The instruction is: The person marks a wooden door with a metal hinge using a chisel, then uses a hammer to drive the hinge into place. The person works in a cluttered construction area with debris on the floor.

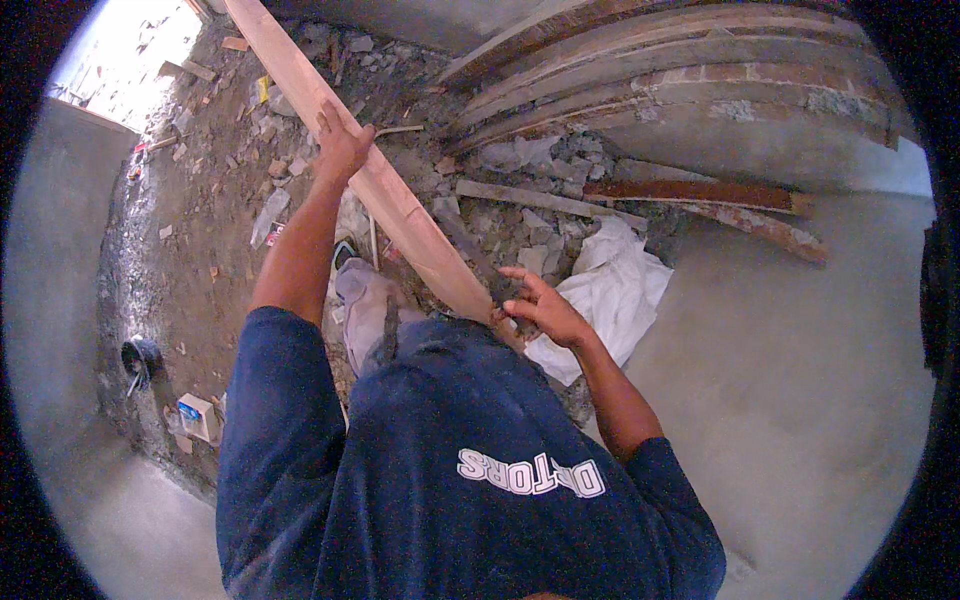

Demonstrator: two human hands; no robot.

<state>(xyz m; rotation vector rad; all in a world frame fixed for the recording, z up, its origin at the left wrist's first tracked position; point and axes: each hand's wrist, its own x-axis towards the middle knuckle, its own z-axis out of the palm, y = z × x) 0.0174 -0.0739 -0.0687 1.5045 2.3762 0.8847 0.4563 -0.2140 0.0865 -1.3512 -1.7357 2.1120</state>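
Here we have a long, pale wooden plank, slanting across the debris-strewn ground, its near end right by the wearer's waist. Our left hand has it gripped partway up, fingers laid over its broad face. And our right hand is beside the near end, fingers partly curled, next to a dark narrow strip; we can't tell whether they grasp it. Just past that hand, a crumpled white sheet lies at the ground's right side, with a grey batten and a reddish-brown board above it. Long boards fill the upper right. Over at the ground's left edge, we spot a black coil, and nearer its lower-left corner, a small whitish box.
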